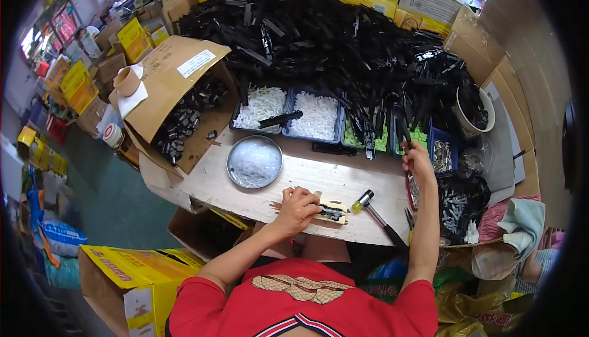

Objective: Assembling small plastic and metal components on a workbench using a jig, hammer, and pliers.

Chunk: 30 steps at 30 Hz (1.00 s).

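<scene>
My left hand [296, 211] is curled over a black part [332, 213], pressing it into a pale wooden block [336, 204] at the bench's front edge. Its fingertips are partly hidden. My right hand [418, 164] is stretched out to the bin of light green pieces [418, 137], its fingers closed on a slim black part [405, 132] that points away from me. A hammer [375, 212] with a yellow-and-silver head and dark handle lies right of the block. Left of it stands a round metal dish [255, 164] with clear white pieces in it.
A large heap of black parts [307, 36] covers the back. Blue bins hold white pieces [314, 116] and metal pins [442, 154]. An open carton [165, 85] of small dark parts is at left; a white bucket [475, 111] and a black bag of screws [455, 209] are at right.
</scene>
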{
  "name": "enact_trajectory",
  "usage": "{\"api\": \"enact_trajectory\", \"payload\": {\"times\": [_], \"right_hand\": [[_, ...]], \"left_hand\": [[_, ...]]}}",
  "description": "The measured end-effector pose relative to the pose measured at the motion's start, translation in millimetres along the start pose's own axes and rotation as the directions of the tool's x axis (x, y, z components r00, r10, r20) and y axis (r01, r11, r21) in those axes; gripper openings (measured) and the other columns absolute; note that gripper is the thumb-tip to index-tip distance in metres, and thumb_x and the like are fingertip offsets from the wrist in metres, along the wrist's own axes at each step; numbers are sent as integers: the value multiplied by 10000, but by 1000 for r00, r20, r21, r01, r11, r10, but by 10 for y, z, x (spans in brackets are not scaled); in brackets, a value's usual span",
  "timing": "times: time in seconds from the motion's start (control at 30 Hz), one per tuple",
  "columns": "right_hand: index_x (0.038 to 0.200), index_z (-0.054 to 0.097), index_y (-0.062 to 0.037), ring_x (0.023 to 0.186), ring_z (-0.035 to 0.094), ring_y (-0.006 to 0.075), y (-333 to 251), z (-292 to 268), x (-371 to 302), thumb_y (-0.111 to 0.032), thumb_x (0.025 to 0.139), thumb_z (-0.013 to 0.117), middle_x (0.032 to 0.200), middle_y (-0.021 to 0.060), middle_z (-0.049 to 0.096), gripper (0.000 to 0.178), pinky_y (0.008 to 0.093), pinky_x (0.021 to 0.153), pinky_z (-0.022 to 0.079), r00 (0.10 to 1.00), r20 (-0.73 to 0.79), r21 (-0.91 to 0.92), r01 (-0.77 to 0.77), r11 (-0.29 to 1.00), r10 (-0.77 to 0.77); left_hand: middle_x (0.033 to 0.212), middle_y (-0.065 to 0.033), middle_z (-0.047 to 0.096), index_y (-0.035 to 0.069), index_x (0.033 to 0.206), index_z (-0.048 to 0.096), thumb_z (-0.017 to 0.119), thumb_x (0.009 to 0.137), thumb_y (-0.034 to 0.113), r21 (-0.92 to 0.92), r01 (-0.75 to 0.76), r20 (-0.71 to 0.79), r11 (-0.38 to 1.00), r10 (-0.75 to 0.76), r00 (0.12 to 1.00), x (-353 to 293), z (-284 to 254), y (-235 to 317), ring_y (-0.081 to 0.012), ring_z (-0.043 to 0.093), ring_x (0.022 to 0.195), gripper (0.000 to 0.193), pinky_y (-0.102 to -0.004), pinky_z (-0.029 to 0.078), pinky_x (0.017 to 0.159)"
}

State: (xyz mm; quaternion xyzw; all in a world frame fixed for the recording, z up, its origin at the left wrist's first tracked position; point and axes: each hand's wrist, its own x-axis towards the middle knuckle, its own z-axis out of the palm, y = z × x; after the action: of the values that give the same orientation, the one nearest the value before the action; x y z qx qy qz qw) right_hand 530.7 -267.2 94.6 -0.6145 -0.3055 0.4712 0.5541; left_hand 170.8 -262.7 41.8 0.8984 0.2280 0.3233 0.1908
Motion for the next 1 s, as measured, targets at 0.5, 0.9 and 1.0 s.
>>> {"api": "enact_trajectory", "payload": {"times": [0.5, 0.9, 1.0], "right_hand": [[958, 572, -3, 638, 518, 244, 473, 1229, -1125, -166, 804, 604, 735, 127, 543, 226, 302, 608, 408, 857, 146, -536, 488, 689, -494], [946, 609, -128, 878, 425, 227, 770, 1477, -1272, -206, 689, 678, 920, 25, 503, 278, 381, 760, 276, 696, 420, -740, 634, 225, -583], [980, 611, -114, 890, 425, 226, 778, 1493, -1280, -228, 726, 655, 928, 42, 510, 282, 373, 782, 273, 695, 438, -742, 638, 207, -570]], "left_hand": [[930, -44, 568, 101, 859, 632, 676, 653, 104, -156, 139, -113, 978, -158, 981, 7, -196, -127, -207, 494, 903, 211, -337, 307, 824], [1039, -59, 589, 77, 1085, 587, 695, 674, 141, -201, 254, -85, 946, -275, 958, -189, -415, -149, -213, 477, 981, 429, -324, 313, 873], [1025, -13, 594, 127, 1090, 601, 672, 687, 149, -180, 222, -67, 958, -237, 969, -170, -366, -205, -190, 470, 952, 410, -330, 272, 859]]}}
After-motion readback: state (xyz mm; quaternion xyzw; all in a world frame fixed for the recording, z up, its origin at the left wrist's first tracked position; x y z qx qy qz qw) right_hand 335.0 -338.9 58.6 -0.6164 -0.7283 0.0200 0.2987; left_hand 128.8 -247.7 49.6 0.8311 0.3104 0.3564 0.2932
